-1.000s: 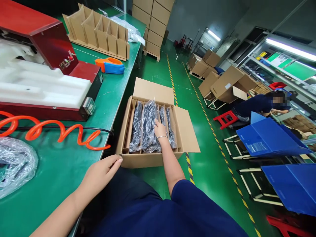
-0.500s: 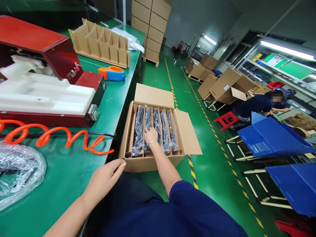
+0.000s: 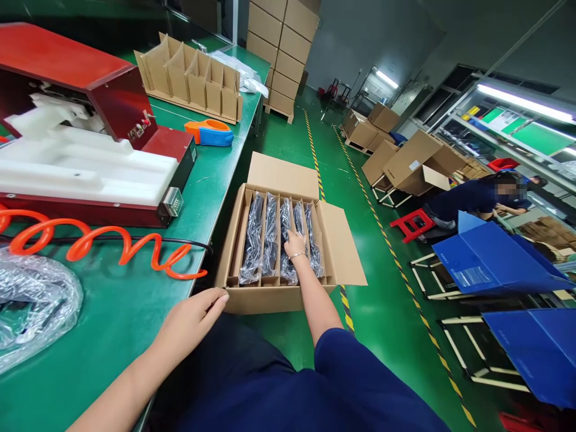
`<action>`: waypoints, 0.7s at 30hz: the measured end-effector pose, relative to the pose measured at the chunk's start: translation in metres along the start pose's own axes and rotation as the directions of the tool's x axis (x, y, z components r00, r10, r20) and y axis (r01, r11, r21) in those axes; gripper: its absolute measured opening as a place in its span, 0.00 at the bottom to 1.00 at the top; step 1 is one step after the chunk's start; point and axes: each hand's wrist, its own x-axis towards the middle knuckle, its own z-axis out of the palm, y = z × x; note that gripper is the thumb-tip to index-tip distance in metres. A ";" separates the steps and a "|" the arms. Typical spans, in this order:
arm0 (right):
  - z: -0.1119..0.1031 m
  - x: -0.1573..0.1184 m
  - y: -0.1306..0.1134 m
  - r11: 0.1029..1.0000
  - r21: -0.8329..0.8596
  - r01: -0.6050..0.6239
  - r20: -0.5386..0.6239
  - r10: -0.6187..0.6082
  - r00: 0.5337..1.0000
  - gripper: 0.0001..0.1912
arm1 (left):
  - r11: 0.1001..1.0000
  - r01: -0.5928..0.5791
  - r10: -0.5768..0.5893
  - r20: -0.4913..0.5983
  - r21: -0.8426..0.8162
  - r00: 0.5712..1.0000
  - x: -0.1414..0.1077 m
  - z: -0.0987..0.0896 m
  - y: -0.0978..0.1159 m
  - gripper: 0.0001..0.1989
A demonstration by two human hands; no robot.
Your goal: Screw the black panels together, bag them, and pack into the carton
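Observation:
An open cardboard box stands beside the green workbench, parted into slots by cardboard dividers. Several dark items in clear plastic bags stand in its slots; what they are inside the wrap I cannot make out. My right hand, with a bracelet at the wrist, reaches into the box. Its index finger is stretched onto the middle bagged item, and the hand grasps nothing. At the box's near left corner, my left hand is closed, thumb and fingers pinched on the cardboard edge.
On the green workbench are a red machine, a coiled orange hose, a tape roll, a cardboard divider set and a plastic-wrapped bundle. To the right, blue boxes rest on stands near a seated co-worker.
My right hand has moved right, from the second bagged item to the middle one. My left hand stays at the box corner. The view has shifted slightly.

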 end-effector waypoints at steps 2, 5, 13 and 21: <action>-0.008 0.000 0.008 0.994 0.106 -0.006 -0.044 0.011 0.999 0.32 | 1.000 -0.001 0.001 -0.006 0.002 1.000 -0.001 0.000 0.000 0.24; -0.019 -0.001 0.025 0.956 0.292 0.010 -0.112 0.024 0.993 0.32 | 1.000 -0.008 0.009 -0.017 0.012 1.000 -0.001 0.001 -0.003 0.25; -0.032 0.001 0.061 0.660 0.736 0.147 -0.308 0.133 0.942 0.33 | 1.000 0.006 -0.006 -0.002 -0.013 1.000 0.002 0.001 -0.005 0.26; -0.001 -0.016 0.062 0.347 0.909 0.231 -0.295 0.144 0.945 0.35 | 0.996 0.090 -0.089 0.036 -0.023 0.995 0.002 0.001 -0.004 0.29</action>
